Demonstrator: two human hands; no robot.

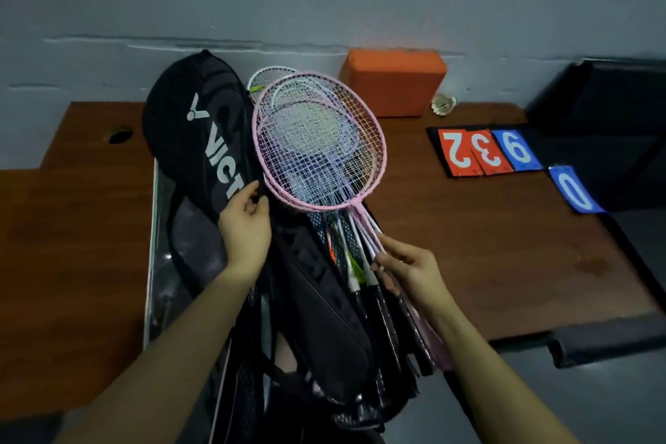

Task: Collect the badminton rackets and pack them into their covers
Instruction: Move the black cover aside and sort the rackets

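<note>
hands (245,227): 2 | rackets (319,141): several, stacked, uncountable | covers (201,133): 2+ | number cards (483,152): 4 | shuttlecock (444,105): 1 | orange block (393,81): 1

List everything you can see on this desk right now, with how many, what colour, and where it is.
badminton rackets: a stacked bunch, exact count unclear, top one pink, desk centre, on the covers
racket covers: several, black, one with white lettering, left of the rackets
block: one, orange, at the back against the wall
shuttlecock: one, white, right of the block
score cards: four, two red and two blue with white digits, right side of the desk
desk: one, brown wood
left hand: fingers grip the edge of a cover
right hand: fingers pinch the racket shafts
</note>
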